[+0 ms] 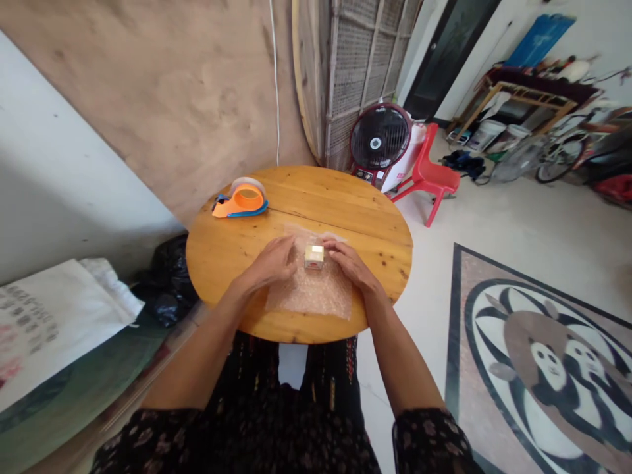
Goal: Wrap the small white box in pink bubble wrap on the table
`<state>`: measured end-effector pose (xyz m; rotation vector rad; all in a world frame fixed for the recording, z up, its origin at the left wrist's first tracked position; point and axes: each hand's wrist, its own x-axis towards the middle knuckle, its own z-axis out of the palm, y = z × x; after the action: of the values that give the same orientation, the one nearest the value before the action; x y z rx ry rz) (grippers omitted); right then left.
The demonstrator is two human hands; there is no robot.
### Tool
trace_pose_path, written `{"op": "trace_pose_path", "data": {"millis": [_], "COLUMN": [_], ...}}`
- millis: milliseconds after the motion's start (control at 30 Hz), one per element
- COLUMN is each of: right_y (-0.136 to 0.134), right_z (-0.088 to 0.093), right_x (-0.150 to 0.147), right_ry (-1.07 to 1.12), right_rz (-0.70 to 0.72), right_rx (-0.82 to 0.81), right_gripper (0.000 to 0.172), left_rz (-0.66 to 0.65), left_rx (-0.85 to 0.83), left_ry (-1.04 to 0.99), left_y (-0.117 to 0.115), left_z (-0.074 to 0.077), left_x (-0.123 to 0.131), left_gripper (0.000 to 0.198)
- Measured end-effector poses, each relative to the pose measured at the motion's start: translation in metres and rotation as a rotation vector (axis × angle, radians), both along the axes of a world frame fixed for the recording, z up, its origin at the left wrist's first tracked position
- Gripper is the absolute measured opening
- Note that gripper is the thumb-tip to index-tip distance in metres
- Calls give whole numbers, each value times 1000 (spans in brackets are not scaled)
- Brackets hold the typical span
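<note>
A small pale box [314, 257] with a shiny top rests on a sheet of bubble wrap [311, 295], which lies spread on the round wooden table [340, 192]. My left hand [275, 262] is on the left part of the wrap, fingers stretched toward the box but apart from it. On the other side, my right hand [349, 261] lies over the wrap's right part, its fingers extended close to the box; whether a fingertip touches the box I cannot tell. Neither hand grips the box.
An orange and blue tape dispenser [243, 199] with a tape roll stands at the table's back left. Behind the table are a fan [380, 137] and a red plastic chair [430, 172]. A white sack [64, 316] and black bags [170, 280] lie to the left.
</note>
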<state>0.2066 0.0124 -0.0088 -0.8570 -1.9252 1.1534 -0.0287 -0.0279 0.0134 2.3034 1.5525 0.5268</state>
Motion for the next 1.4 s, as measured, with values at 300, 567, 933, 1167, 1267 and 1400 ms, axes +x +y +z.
{"op": "trace_pose_path", "data": {"millis": [300, 567, 933, 1167, 1267, 1400], "right_y": [2, -1, 8, 31, 35, 31], "right_z": [0, -6, 0, -5, -3, 5], "right_x": [3, -3, -10, -1, 4, 9], "right_ry": [-59, -63, -90, 6, 60, 158], "right_rz": [5, 20, -12, 1, -4, 17], "right_rx": [16, 105, -40, -329, -422, -552], "right_gripper": [38, 46, 72, 82, 74, 64], "left_rz": [-62, -71, 18, 157, 193, 210], "left_rx": [167, 258, 330, 19, -60, -137], "left_ry": [85, 201, -165, -354, -342, -335], "left_y": [-94, -85, -44, -5, 9, 23], "left_z": [-9, -12, -3, 14, 11, 3], "left_x": [7, 21, 25, 28, 28, 29], "left_gripper": [70, 47, 12, 21, 26, 24]}}
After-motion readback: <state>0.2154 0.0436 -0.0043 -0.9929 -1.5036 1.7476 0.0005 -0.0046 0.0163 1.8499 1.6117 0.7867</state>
